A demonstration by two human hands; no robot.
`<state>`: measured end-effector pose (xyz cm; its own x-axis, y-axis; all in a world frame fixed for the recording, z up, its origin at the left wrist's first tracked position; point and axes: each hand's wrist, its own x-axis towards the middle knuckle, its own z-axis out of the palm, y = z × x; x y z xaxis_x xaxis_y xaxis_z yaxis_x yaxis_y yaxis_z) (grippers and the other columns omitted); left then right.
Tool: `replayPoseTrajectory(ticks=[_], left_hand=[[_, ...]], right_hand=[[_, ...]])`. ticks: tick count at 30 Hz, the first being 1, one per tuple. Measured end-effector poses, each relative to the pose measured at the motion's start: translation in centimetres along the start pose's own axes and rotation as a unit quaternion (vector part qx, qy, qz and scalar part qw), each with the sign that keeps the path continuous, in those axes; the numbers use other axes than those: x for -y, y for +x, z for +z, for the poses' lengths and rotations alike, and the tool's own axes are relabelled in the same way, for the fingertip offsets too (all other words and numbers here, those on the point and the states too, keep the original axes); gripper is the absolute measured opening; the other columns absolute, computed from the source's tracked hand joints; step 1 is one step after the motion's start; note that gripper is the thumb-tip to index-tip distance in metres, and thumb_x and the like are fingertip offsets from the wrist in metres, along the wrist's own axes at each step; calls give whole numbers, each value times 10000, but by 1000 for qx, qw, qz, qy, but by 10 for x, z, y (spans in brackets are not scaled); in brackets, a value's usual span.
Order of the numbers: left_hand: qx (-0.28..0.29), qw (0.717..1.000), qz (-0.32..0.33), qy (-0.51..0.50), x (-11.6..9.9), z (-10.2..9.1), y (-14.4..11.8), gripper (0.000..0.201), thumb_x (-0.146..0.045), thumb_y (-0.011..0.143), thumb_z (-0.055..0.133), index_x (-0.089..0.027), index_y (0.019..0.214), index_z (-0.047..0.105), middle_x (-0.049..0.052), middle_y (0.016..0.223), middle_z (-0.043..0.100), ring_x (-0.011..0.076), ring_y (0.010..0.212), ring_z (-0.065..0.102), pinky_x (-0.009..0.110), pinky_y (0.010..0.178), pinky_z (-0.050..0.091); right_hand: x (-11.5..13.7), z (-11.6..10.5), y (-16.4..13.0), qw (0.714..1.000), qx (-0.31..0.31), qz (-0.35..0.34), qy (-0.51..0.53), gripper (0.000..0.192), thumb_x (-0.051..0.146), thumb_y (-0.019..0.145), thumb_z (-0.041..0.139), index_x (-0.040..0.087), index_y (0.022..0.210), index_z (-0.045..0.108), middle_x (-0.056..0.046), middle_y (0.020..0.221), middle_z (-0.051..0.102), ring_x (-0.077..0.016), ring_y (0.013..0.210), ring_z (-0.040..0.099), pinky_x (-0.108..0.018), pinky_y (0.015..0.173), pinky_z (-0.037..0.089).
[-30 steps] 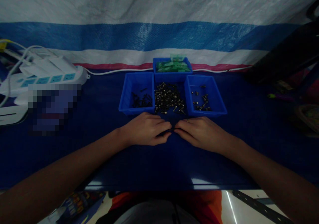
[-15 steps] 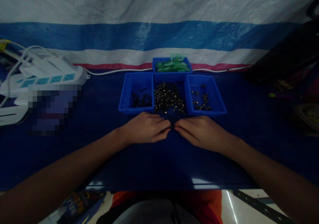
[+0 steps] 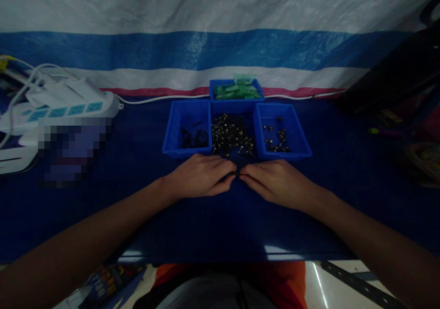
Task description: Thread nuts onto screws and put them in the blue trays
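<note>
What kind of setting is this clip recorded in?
Probably a makeshift small-parts assembly bench. Blue bins and a loose pile of small metal parts sit on a dark blue table, a striped tarp hangs behind, and a power strip lies on the left.

Dark blue table (image 3: 144,208) with small parts laid out

Three blue bins (image 3: 187,128) and a loose screw pile (image 3: 232,135) sit at centre; a white power strip (image 3: 65,107) lies at upper left.

Dark blue tabletop (image 3: 103,208), three bright blue bins (image 3: 187,130), green packets (image 3: 236,91) in one, backdrop tarp (image 3: 206,24) striped pink, white, blue.
</note>
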<state>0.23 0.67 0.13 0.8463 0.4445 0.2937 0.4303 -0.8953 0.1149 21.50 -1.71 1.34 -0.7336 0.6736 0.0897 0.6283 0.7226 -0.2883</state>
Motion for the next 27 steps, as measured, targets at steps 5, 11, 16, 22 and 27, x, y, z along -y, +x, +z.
replayPoseTrajectory(ticks=[5,11,16,22,27], left_hand=[[-24,999,31,0,-1,-1,0,183,-272,892,386,-157,895,528,7,740,578,103,699,548,200,600,431],[-14,998,57,-13,-1,0,0,173,-234,886,383,-156,957,521,30,867,590,115,820,550,211,679,454],[17,998,47,-33,-2,1,-1,151,-209,853,383,-156,867,524,18,822,582,113,760,533,210,625,437],[18,999,32,7,-1,0,0,186,-233,878,374,-157,849,541,5,721,558,113,681,512,221,587,409],[18,999,41,29,-1,1,0,209,-262,897,367,-162,892,550,10,760,570,118,714,528,225,618,418]], right_hand=[[0,2,1,1000,4,-3,-14,215,247,905,357,166,800,526,-5,690,588,-108,624,553,-231,595,365],[-1,4,2,1000,4,-11,1,224,254,905,364,166,777,526,-2,689,588,-100,608,547,-227,580,362],[-1,2,2,1000,9,0,4,237,294,901,382,164,781,539,-6,697,597,-107,632,560,-227,598,372],[0,-1,2,999,26,7,24,225,318,900,385,164,868,546,-9,737,606,-115,677,576,-229,623,386],[1,0,2,1000,27,3,16,248,313,912,357,165,830,538,-12,724,607,-122,675,578,-236,628,388]])
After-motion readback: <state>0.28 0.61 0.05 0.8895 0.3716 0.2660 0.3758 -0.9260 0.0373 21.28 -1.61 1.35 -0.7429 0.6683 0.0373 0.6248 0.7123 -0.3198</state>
